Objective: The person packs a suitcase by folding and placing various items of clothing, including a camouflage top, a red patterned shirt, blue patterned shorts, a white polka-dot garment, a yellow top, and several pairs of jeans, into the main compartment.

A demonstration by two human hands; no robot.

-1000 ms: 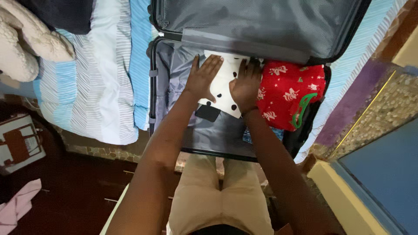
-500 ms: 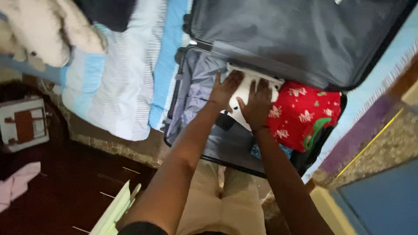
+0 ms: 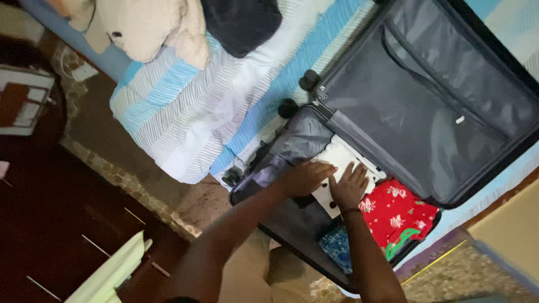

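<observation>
a: white folded cloth with black dots lies in the lower half of the open grey hard-shell suitcase, up against the hinge line. where are the hands?

b: left hand lies flat on the near part of the dotted cloth, fingers stretched out and released, pressing rather than gripping. right hand lies just beside it, palm down, fingers spread, likewise clenched on nothing.

a: what adjoins the cloth?

b: red folded garment with white and green figures touches it on the right-hand side, in the same half. blue patterned fabric shows below the right wrist, near the front rim of the case. the raised lid carries a grey mesh lining.

a: and the surroundings?

b: the suitcase rests on a bed with a blue and white striped cover; a cream fleece bundle and a dark folded item lie well apart from it. dark wooden floor lies below.
</observation>
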